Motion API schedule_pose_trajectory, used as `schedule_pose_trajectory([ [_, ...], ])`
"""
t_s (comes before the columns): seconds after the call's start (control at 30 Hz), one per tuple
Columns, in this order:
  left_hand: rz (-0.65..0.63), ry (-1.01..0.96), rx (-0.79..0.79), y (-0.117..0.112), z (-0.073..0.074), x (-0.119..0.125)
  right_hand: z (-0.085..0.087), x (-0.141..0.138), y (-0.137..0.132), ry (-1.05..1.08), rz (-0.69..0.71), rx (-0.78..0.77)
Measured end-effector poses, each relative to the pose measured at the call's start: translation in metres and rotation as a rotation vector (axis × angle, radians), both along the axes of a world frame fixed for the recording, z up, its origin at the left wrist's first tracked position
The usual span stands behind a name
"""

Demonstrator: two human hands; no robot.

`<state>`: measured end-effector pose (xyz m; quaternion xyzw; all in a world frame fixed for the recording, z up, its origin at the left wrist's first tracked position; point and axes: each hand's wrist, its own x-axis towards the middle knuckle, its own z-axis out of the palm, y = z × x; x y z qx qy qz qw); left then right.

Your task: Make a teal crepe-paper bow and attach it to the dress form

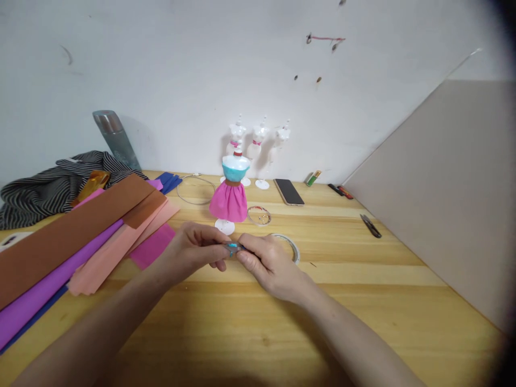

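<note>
My left hand and my right hand meet over the wooden table, fingers pinched together on a small shiny blue piece held between them. Just behind them stands a small mannequin wearing a light blue top and a pink paper skirt. A roll of clear tape lies flat right beside my right hand, partly hidden by it.
Long crepe paper sheets in brown, purple, peach and pink lie at left, striped cloth behind them. Three bare white mannequins stand by the wall. A phone, thread snips, a small ring and a wire loop lie about.
</note>
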<state>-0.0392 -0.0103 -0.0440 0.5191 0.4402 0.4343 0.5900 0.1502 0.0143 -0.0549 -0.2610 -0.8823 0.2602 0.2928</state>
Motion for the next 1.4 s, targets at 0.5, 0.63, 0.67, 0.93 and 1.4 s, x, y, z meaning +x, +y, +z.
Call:
schedule_pose_trajectory([
  [0.5,-0.064,-0.029,-0.029,0.002,0.005,-0.002,-0.003,-0.001,0.004,0.107,0.010,-0.096],
  [0.63,-0.033,-0.081,-0.021,0.001,0.008,0.002,-0.002,-0.002,0.003,0.290,-0.003,-0.246],
  [0.67,-0.024,-0.091,-0.019,0.001,0.009,0.003,-0.002,-0.002,0.003,0.317,-0.002,-0.262],
  [0.93,0.040,-0.097,-0.019,0.000,0.006,0.010,0.001,-0.004,-0.006,0.293,-0.060,-0.111],
  [1.4,0.028,-0.142,0.018,-0.003,-0.003,0.013,0.003,-0.004,-0.003,0.303,-0.200,-0.106],
])
